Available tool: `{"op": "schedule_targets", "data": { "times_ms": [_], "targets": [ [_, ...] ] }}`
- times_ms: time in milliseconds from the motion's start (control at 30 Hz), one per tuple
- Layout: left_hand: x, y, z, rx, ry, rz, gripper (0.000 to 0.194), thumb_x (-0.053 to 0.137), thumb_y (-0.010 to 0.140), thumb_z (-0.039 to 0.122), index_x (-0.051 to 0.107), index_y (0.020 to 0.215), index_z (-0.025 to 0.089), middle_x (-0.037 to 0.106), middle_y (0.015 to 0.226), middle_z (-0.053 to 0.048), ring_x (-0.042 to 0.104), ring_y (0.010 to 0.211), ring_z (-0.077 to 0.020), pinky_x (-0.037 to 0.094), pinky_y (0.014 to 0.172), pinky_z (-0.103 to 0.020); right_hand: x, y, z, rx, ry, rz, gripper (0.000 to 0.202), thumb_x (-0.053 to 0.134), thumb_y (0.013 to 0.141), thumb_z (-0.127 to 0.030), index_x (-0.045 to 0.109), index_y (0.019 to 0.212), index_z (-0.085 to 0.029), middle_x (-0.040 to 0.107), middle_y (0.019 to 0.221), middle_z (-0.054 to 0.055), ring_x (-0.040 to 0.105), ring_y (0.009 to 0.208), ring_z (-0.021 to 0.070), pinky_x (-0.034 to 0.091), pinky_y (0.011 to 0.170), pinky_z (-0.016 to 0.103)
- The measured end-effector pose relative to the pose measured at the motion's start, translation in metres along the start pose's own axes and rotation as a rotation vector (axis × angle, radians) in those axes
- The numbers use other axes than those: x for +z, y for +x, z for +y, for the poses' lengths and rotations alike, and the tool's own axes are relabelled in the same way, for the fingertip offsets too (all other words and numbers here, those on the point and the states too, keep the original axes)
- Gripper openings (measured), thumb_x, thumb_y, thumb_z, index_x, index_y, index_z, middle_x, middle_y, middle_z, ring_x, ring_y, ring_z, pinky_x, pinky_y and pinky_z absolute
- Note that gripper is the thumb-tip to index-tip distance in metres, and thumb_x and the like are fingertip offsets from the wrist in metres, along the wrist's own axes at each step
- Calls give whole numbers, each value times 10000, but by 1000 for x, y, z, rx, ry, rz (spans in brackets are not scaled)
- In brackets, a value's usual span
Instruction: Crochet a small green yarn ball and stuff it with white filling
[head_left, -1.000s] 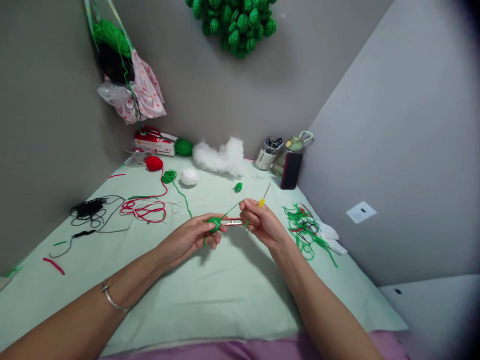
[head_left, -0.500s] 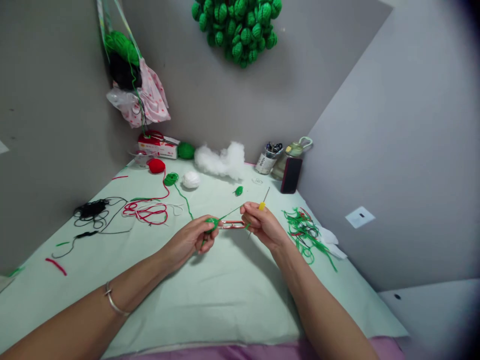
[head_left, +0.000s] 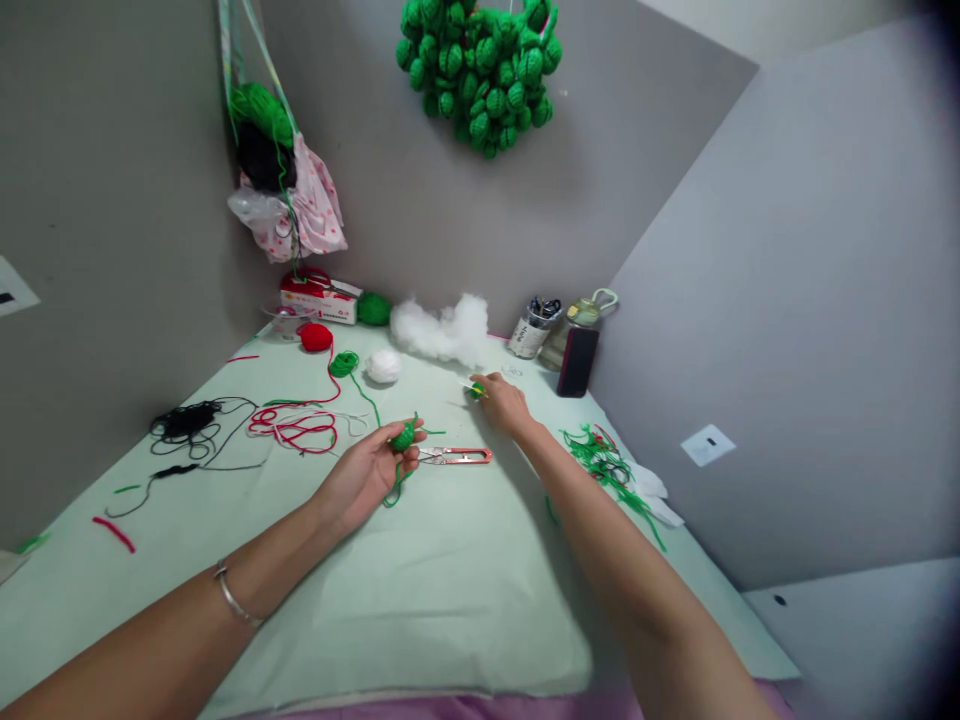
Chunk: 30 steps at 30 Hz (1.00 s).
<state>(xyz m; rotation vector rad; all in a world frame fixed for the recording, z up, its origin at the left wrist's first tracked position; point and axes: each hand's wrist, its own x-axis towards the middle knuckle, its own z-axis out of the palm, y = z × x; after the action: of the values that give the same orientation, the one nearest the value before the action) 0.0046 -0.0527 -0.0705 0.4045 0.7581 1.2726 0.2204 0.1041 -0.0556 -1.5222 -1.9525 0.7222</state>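
Observation:
My left hand [head_left: 369, 462] is closed around a small green crocheted piece [head_left: 403, 437], with green yarn tails hanging from it. Further forward, my right hand [head_left: 504, 402] has its fingers closed on a thin crochet hook [head_left: 479, 392] with a yellow grip. Its fingertips are at a second small green crocheted piece [head_left: 475, 391], partly hidden by the fingers; I cannot tell whether they grip it too. Orange-handled thread snips [head_left: 466, 456] lie on the table just right of my left hand.
White stuffing [head_left: 439, 332], a white ball [head_left: 383, 366] and a red yarn ball [head_left: 316, 337] sit toward the back. Black yarn [head_left: 184, 425] lies left, green yarn scraps [head_left: 604, 460] right. A phone [head_left: 578, 363] leans against a bottle [head_left: 583, 312]. Green crocheted pieces [head_left: 487, 80] hang above.
My right hand has moved forward from beside the left hand to the small green piece on the table. My left hand has shifted slightly left and turned more palm up, still holding its green piece.

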Motion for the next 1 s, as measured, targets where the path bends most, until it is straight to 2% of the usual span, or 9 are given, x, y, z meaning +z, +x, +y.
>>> {"op": "schedule_targets", "data": {
  "times_ms": [100,200,267,400,467,567,700,867,1000],
  "targets": [
    [-2,0,3,-1,-18,17,226,486,1000,119,709,981,90,729,935,-91,678,665,-99,603,643,-208,3,-4,-10,-18,86,-70,129,646,885,-269,718,976,-211,734,1059,97,609,829,199,421,727,291],
    [-4,0,2,29,-17,25,139,557,985,156,677,921,129,731,923,-67,692,678,-98,601,657,-205,1,-30,-25,-44,243,-201,375,441,999,-511,642,936,-200,729,886,70,391,549,123,320,545,267],
    [-4,-1,0,61,6,15,34,638,934,134,661,915,150,728,920,-45,700,710,-97,598,708,-206,1,-53,-36,-58,347,-312,481,393,985,-625,610,923,-200,709,813,50,253,494,96,256,490,263],
    [2,-10,-6,132,114,-44,275,805,778,66,658,981,180,722,969,-8,716,846,-119,559,833,-220,9,-93,-51,-35,630,-492,461,562,907,-664,563,847,-207,604,649,-28,192,478,69,194,467,248],
    [5,-13,-8,164,181,-66,417,867,721,80,655,1057,206,720,1005,6,711,878,-130,531,834,-227,16,-102,-55,-21,712,-520,458,628,878,-649,541,786,-209,540,577,-59,198,471,63,181,466,246],
    [7,-15,-10,193,271,-87,505,923,664,123,672,1093,212,712,1028,9,697,860,-142,509,813,-248,26,-108,-57,-23,737,-464,429,754,808,-589,577,797,-199,564,567,-60,273,480,63,192,473,244],
    [5,-13,-10,212,338,-96,413,923,696,215,704,1046,199,703,989,7,680,859,-150,508,825,-265,29,-107,-58,-29,731,-383,428,842,724,-533,640,869,-185,632,584,-40,340,481,70,214,476,245],
    [3,-12,-7,199,358,-95,402,873,780,323,714,1131,208,688,934,9,665,762,-130,545,760,-271,20,-96,-45,-15,678,-201,366,760,782,-534,641,834,-191,585,591,-40,330,474,79,238,473,252],
    [3,-12,-6,192,349,-103,361,858,792,383,735,1070,189,679,864,3,664,725,-129,567,706,-255,17,-95,-38,-60,612,-39,331,782,792,-444,710,1020,-214,631,812,-18,347,545,83,286,510,259]
  ]
}}
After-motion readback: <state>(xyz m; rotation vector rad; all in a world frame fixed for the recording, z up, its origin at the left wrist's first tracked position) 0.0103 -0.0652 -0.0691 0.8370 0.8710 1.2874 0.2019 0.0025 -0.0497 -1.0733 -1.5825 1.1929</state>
